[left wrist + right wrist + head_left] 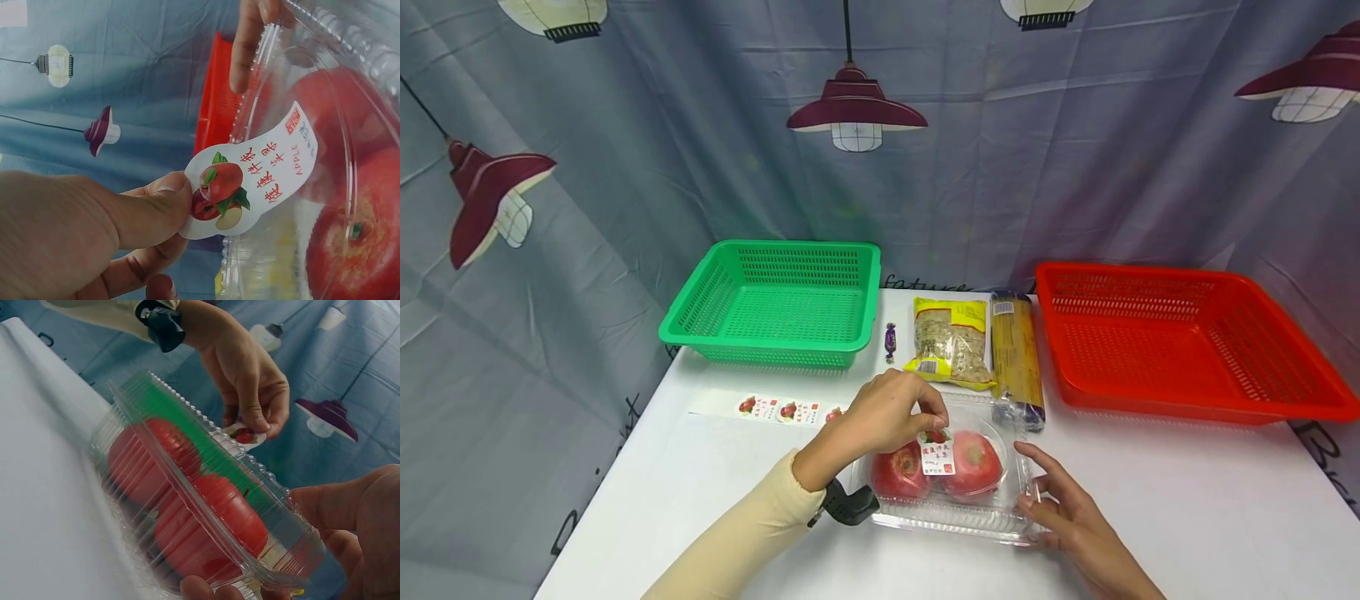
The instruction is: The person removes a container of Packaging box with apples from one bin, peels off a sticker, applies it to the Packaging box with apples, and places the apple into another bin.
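Note:
My left hand (883,412) pinches the top end of a white apple label (937,458), which carries a printed apple picture and red characters. In the left wrist view, the label's far end (294,134) lies against or just over the lid; contact is hard to tell. Under it is a closed clear plastic clamshell box (947,522) with two red apples (901,475) inside. My right hand (1075,521) holds the box's right end between thumb and fingers. The right wrist view shows its fingertips (199,589) against the box wall.
A backing strip with several more labels (775,410) lies left of the box. Behind are a purple-wrapped candy (891,342), a yellow-and-clear food bag (951,342) and a long yellow packet (1017,354). A green basket (775,340) stands back left, a red basket (1150,400) back right.

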Demonstrator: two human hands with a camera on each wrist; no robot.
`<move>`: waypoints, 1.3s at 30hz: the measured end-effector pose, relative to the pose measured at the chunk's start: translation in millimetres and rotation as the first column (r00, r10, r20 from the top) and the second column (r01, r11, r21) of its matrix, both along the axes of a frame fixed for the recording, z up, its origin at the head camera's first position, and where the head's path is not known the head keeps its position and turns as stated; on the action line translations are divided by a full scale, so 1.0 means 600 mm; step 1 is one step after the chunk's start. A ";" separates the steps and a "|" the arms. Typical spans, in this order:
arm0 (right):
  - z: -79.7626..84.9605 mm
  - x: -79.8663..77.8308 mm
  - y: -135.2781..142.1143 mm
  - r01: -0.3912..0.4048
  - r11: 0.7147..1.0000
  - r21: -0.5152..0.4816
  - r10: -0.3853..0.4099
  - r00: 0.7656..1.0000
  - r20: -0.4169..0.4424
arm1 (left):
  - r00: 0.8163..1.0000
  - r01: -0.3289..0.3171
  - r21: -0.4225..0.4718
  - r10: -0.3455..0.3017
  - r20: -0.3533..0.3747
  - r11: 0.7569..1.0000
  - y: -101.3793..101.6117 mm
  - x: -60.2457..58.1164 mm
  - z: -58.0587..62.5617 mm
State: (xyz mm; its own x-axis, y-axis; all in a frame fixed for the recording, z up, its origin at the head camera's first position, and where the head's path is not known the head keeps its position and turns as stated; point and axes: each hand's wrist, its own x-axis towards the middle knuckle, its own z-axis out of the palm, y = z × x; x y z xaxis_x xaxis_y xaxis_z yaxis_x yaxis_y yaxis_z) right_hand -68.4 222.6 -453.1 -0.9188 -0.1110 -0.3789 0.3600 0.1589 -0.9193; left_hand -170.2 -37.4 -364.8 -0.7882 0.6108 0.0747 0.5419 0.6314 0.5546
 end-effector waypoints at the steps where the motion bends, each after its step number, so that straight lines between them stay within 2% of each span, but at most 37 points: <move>1: 0.000 0.000 0.000 0.001 1.000 -0.002 -0.001 1.000 -0.002 | 1.000 0.000 -0.007 0.000 0.000 1.000 0.001 -0.001 -0.001; 8: -0.001 0.001 0.000 0.000 1.000 -0.028 0.000 1.000 -0.017 | 1.000 0.020 -0.052 -0.020 0.000 0.998 0.014 -0.010 -0.012; 16: -0.002 0.001 -0.001 0.005 0.999 -0.040 -0.005 1.000 -0.001 | 0.999 0.006 -0.084 -0.011 -0.051 0.996 0.024 -0.010 -0.015; 25: -0.001 0.002 -0.001 0.006 0.999 -0.044 -0.007 1.000 -0.006 | 0.997 -0.020 -0.070 0.014 -0.080 0.997 0.023 -0.008 -0.015; 39: 0.000 0.002 -0.002 0.007 0.999 -0.038 -0.007 1.000 -0.011 | 0.994 0.011 -0.047 -0.016 -0.108 0.999 0.024 -0.009 -0.021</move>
